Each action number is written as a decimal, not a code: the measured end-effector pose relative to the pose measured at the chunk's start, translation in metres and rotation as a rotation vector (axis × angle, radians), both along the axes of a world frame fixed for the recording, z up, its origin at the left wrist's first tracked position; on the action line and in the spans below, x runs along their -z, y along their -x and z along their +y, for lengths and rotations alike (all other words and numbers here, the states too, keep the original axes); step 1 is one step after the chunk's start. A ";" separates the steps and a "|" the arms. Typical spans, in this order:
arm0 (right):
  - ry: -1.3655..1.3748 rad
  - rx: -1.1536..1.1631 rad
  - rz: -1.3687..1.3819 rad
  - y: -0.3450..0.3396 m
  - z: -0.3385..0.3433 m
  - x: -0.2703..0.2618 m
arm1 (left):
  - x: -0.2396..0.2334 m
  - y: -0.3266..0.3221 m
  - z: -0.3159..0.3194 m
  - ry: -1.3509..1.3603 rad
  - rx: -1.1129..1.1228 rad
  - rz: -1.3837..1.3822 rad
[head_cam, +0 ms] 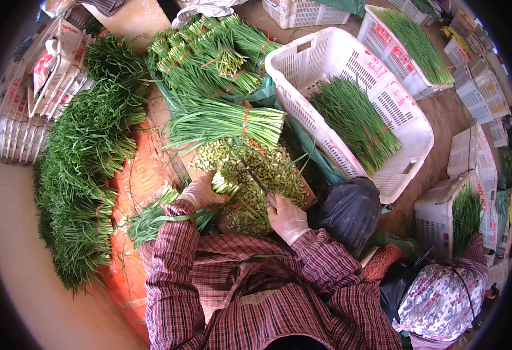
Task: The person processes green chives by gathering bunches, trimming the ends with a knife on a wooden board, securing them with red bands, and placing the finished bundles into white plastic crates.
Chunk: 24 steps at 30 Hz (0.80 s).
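Gloved in thin translucent material, my left hand (203, 191) grips a bunch of green stalks (224, 183) near its pale cut ends; the leaves trail back under my forearm. In my right hand (287, 215), also gloved, is a knife (256, 177), its dark blade pointing up and left, just right of the bunch ends. A heap of short chopped stalk ends (278, 170) lies beneath both hands on a board. Beyond the heap rests a large bundle of green stalks (225, 122), tied with a red band, its cut ends to the right.
Tied bundles (208, 52) are piled ahead. A white plastic crate (278, 94) at the right holds another bundle. Leafy bunches (81, 144) line an orange sheet (135, 153) at the left. Stacked crates (15, 131) stand far left. A person in a floral head covering (439, 302) is at lower right.
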State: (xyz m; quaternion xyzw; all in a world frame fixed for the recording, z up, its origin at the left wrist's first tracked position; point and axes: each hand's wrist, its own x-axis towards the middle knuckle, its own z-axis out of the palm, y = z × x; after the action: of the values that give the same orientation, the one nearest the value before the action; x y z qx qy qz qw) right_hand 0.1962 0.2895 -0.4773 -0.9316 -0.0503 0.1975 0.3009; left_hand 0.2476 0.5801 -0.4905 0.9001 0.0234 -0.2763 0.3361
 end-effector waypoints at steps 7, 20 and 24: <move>0.003 -0.050 0.024 0.005 0.002 0.006 | 0.018 -0.031 -0.004 -0.034 0.070 0.166; 0.036 -0.182 0.096 -0.015 0.025 0.047 | 0.016 -0.034 -0.012 -0.045 0.073 0.191; 0.117 -0.269 0.124 -0.024 0.023 0.030 | 0.004 -0.011 0.001 -0.069 0.003 0.067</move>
State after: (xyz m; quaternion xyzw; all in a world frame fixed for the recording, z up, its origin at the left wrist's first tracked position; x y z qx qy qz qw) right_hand 0.2200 0.3122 -0.5077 -0.9185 -0.1444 0.2956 0.2196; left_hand 0.2586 0.5810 -0.4942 0.9015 0.0429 -0.3058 0.3033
